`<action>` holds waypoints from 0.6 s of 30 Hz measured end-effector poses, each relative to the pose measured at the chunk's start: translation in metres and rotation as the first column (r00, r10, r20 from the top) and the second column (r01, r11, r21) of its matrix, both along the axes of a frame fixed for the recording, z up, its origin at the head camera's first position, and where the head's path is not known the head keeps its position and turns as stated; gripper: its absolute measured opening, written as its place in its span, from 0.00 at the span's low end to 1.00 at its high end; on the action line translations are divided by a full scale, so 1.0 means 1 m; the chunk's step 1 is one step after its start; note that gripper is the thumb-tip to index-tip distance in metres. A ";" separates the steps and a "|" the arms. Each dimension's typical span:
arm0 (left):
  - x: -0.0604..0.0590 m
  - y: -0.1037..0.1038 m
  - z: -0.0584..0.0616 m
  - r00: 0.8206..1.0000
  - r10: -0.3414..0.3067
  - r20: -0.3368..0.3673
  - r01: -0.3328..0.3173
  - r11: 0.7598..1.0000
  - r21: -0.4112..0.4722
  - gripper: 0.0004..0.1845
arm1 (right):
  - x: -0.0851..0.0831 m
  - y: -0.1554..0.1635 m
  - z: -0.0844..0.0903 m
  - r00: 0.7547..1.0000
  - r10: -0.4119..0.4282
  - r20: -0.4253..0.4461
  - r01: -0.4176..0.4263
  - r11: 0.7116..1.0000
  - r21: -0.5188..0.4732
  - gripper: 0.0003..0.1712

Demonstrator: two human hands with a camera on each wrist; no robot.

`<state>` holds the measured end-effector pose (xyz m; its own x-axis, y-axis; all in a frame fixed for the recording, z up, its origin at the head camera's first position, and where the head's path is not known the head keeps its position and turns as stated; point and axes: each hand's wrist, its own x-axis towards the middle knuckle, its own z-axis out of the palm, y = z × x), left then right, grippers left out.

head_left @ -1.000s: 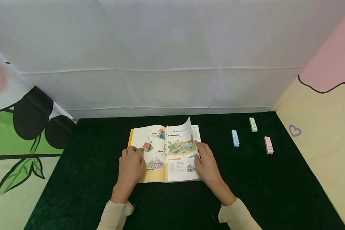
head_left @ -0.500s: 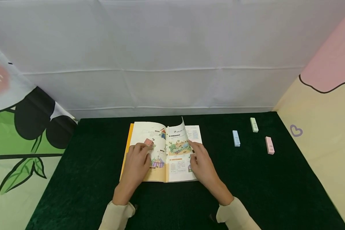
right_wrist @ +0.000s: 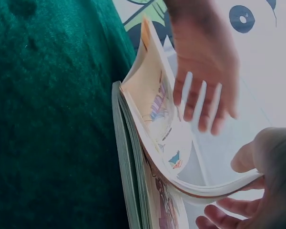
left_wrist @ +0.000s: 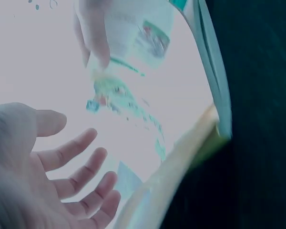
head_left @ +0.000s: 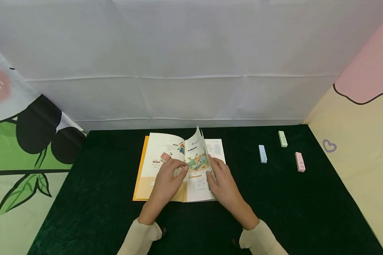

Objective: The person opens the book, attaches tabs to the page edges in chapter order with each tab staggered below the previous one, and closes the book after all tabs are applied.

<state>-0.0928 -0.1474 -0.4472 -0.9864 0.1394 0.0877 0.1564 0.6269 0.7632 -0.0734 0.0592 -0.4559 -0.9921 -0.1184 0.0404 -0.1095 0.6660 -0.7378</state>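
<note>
An illustrated book (head_left: 145,184) lies open, and some of its right-hand pages (head_left: 196,147) are raised and curved. My right hand (head_left: 225,186) pinches the outer edge of these raised pages. In the right wrist view, the thumb is above the bent pages (right_wrist: 212,192) and the other fingers are beneath. My left hand (head_left: 166,182) is over the inner part of the left page, near the spine. Its fingers (left_wrist: 81,174) are loosely bent and hold nothing in the left wrist view. Whether it touches the paper I cannot tell.
To the right of the book lie three small narrow blocks: a blue one (head_left: 262,154), a green one (head_left: 282,139) and a pink one (head_left: 300,162). Dark green cloth (head_left: 92,184) covers the table. A white curtain (head_left: 191,71) hangs behind it, with printed panels at both sides.
My left hand has moved rightward from the left page's outer side toward the spine. My right hand has shifted slightly left, and the pages it holds stand steeper.
</note>
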 end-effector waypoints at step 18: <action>-0.029 0.042 0.011 0.992 0.060 0.110 -0.071 0.992 0.100 0.18 | 0.003 -0.006 -0.002 0.993 0.085 -0.078 -0.068 0.977 0.201 0.36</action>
<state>-0.1220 -0.1049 -0.4364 -0.9975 0.0697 -0.0079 0.0318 0.5496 0.8348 -0.0702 0.0529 -0.4577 -0.9738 -0.2077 0.0931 -0.2227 0.7851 -0.5779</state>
